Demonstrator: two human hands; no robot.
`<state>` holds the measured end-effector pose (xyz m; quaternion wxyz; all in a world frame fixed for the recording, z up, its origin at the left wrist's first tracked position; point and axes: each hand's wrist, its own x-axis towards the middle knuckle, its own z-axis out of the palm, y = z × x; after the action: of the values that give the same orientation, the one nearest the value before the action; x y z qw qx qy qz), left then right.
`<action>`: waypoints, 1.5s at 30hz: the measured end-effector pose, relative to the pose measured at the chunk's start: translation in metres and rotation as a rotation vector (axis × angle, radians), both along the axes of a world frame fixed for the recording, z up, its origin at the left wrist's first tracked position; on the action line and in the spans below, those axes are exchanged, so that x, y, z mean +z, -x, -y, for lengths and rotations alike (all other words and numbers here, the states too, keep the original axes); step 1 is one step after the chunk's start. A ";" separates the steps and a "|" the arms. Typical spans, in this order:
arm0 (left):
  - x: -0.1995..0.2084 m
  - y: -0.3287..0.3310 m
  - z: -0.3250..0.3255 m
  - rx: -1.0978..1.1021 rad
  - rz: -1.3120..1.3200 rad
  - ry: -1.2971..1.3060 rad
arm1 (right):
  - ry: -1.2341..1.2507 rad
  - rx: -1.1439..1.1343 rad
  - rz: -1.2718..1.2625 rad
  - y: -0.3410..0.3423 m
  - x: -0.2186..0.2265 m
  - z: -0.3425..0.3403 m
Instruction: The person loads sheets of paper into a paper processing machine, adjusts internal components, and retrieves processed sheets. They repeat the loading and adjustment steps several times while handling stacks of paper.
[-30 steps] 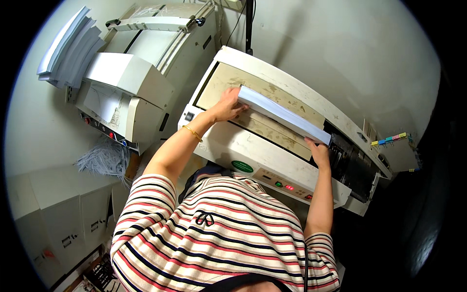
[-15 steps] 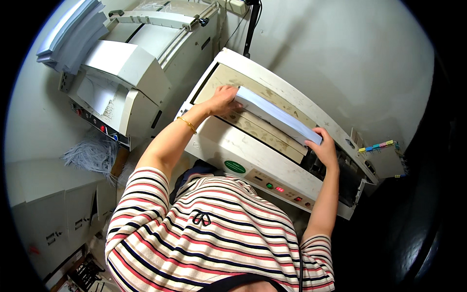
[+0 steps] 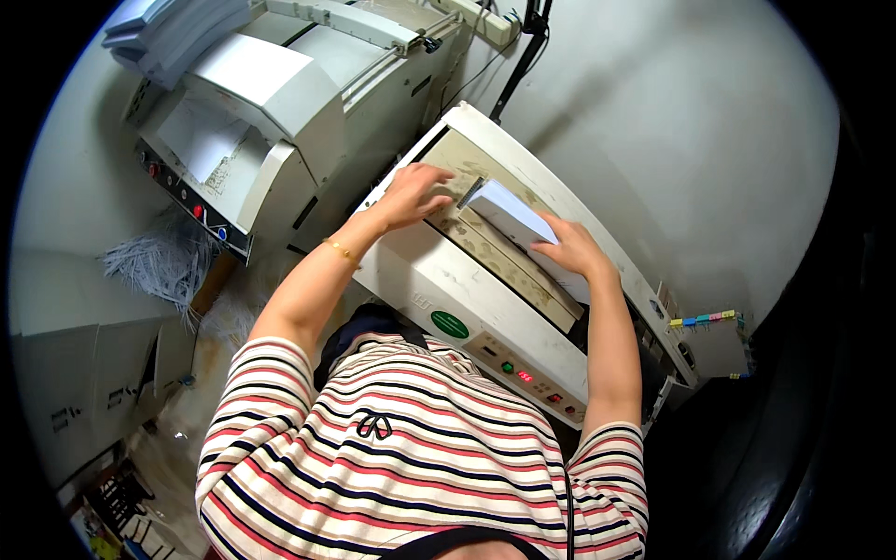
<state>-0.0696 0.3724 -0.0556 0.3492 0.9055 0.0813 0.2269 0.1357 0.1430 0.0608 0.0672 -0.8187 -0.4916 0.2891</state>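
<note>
A thick stack of white paper (image 3: 511, 213) stands on edge, slightly tilted, in the long slot of a white binding machine (image 3: 401, 266). My right hand (image 3: 571, 245) grips the stack by its upper edge, thumb on the near face and fingers over the far side. My left hand (image 3: 417, 194) is off the paper, just left of the stack's left end, fingers apart over the machine's stained beige top plate (image 3: 457, 154). A beige bar (image 3: 518, 259) runs along the near side of the stack. The stack's lower edge is hidden in the slot.
Left of me is a grey-white paper cutter (image 3: 308, 89), with more paper stacks (image 3: 177, 42) on top and shredded strips (image 3: 168, 261) below. A lit control panel (image 3: 523, 373) faces me. At right hangs a board with coloured tabs (image 3: 709, 345). A black arm stand (image 3: 523, 65) rises behind.
My left hand has let go of the stack's left end and opened. My right hand has shifted from its right end to the upper edge. The stack sits lower in the slot.
</note>
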 end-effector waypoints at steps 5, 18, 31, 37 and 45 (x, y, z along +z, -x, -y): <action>-0.006 0.085 -0.010 0.213 -0.098 -0.048 | 0.002 -0.042 0.033 -0.002 -0.002 0.006; 0.008 0.109 0.031 0.304 -0.193 -0.237 | -0.020 0.007 0.085 0.001 -0.003 0.000; -0.003 0.083 0.027 0.385 -0.398 -0.534 | -0.086 0.090 0.047 -0.004 -0.013 0.000; 0.018 0.087 0.032 0.317 -0.616 -0.473 | -0.090 0.097 0.085 -0.003 -0.010 0.001; -0.001 0.085 0.046 0.488 -0.396 -0.561 | -0.092 0.079 0.074 -0.002 -0.011 0.001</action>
<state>-0.1544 0.3265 -0.0568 0.0027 0.9457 0.2941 0.1380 0.1380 0.1422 0.0499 0.0751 -0.8049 -0.5383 0.2383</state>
